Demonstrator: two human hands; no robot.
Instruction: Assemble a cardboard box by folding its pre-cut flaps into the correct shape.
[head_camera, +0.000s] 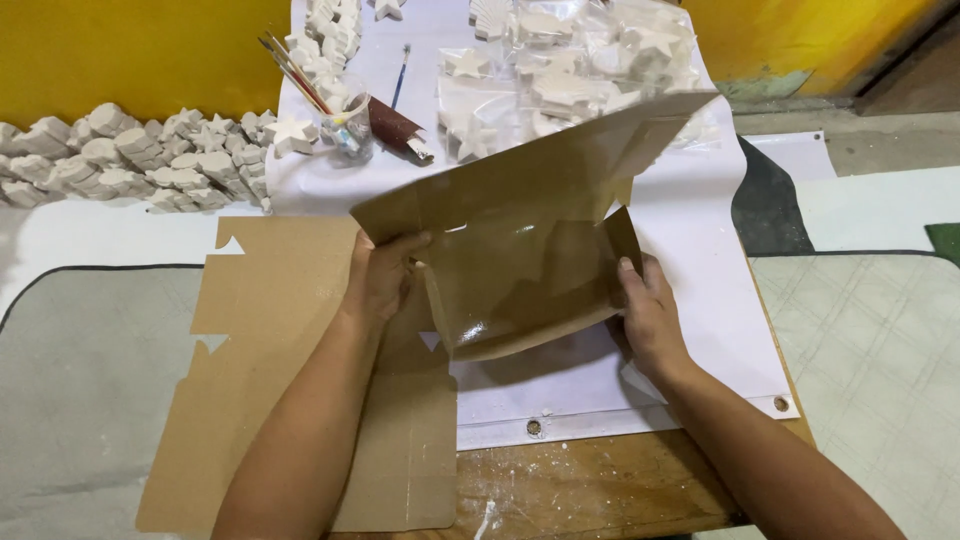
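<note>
Cardboard sheet (520, 260) held folded over white table cover (700, 300).
Left hand (380, 280) and right hand (650, 315) pinched opposite edges; sheet looked light, stiff, glossy inside.

White plaster figures (140, 160) heaped left by yellow wall (130, 50). Brushes in clear cup (345, 125). Bagged plaster stars (570, 70) at top. Flat cardboard sheet (270, 400) on white sheet (700, 300).

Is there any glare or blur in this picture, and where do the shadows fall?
Head view: sharp overall; glare shines on the glossy inner face of the brown folded sheet held by the left hand and right hand; its soft shadow falls on the white sheet below.
</note>
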